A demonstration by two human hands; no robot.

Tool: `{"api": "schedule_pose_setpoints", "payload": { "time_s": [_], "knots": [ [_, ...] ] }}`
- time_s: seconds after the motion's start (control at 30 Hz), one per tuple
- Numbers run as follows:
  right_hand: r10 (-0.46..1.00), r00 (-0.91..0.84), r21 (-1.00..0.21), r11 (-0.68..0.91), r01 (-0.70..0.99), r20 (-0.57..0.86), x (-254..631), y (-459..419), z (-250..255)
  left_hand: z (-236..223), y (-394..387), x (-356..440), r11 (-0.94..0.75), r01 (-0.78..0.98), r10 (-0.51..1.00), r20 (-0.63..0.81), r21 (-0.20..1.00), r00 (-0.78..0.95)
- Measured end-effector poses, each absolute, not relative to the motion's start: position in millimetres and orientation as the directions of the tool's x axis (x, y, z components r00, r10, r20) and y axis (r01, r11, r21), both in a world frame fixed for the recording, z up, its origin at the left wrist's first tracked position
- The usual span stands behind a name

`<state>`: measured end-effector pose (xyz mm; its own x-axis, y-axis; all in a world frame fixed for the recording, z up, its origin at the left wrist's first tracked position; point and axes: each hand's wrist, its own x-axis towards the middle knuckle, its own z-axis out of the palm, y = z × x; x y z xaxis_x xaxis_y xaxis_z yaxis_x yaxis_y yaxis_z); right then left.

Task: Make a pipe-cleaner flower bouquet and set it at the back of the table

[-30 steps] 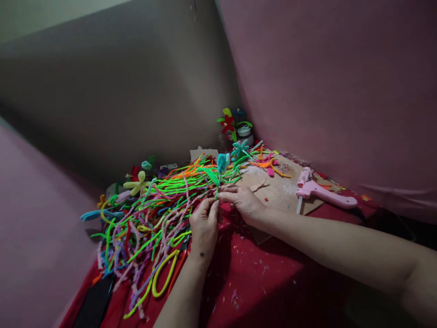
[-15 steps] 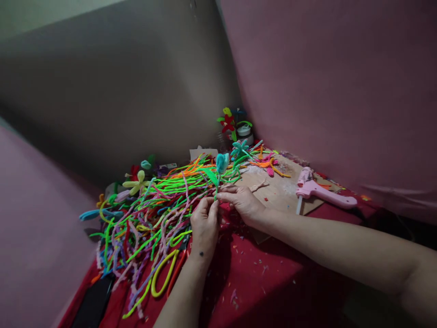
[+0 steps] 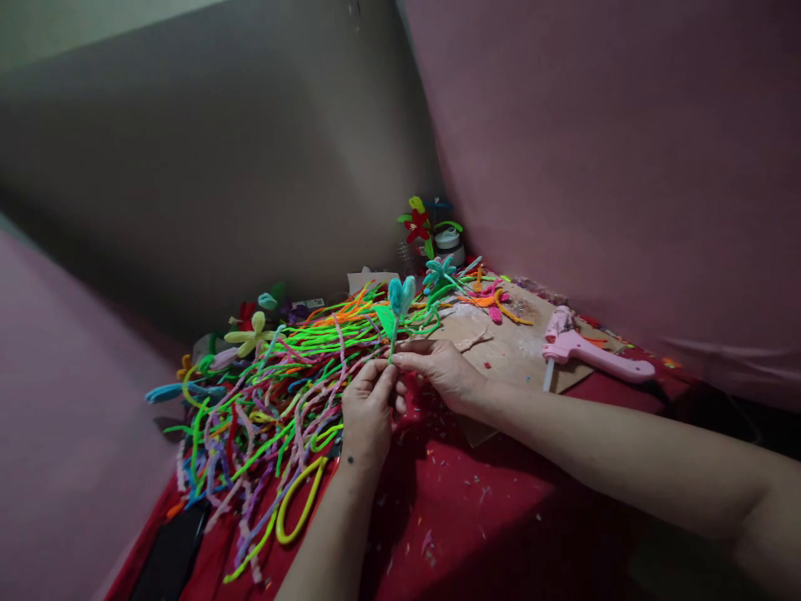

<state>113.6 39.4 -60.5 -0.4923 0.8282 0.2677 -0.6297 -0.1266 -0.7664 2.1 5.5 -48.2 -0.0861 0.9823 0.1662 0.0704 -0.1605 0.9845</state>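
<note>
To your right, a pink glue gun [image 3: 585, 351] lies partly over a tan board [image 3: 519, 355] on the red-covered desk [image 3: 476, 534]. To your left spreads a heap of fuzzy stems [image 3: 319, 340], green, orange, pink and purple, with a pale yellow flower [image 3: 251, 338] along its far side. A dark flat slab [image 3: 168, 551] rests near left. In the far corner, a red flower [image 3: 415, 226] shows beside a white-lidded container [image 3: 448, 242].

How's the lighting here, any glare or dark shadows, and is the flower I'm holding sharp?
Head view: dim overall, without strong glare; head view: the red cloth darkens below the right arm; head view: the held flower looks clear in outline, its finer texture too small to judge.
</note>
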Motion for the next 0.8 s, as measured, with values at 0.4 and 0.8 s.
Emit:
{"api": "schedule_pose_setpoints", "payload": {
  "time_s": [0.4, 0.8],
  "knots": [
    [0.892, -0.359, -0.830, 0.032, -0.557, 0.276, 116, 46, -60, -41, 7, -4, 0.037, -0.232, 0.992, -0.008, 0.972, 0.123],
    [0.946, -0.297, -0.790, -0.084, -0.607, 0.127, 115, 43, -59, -55, 8, 1, -0.287, 0.394, 0.932, 0.349, 0.873, -0.095]
  ]
}}
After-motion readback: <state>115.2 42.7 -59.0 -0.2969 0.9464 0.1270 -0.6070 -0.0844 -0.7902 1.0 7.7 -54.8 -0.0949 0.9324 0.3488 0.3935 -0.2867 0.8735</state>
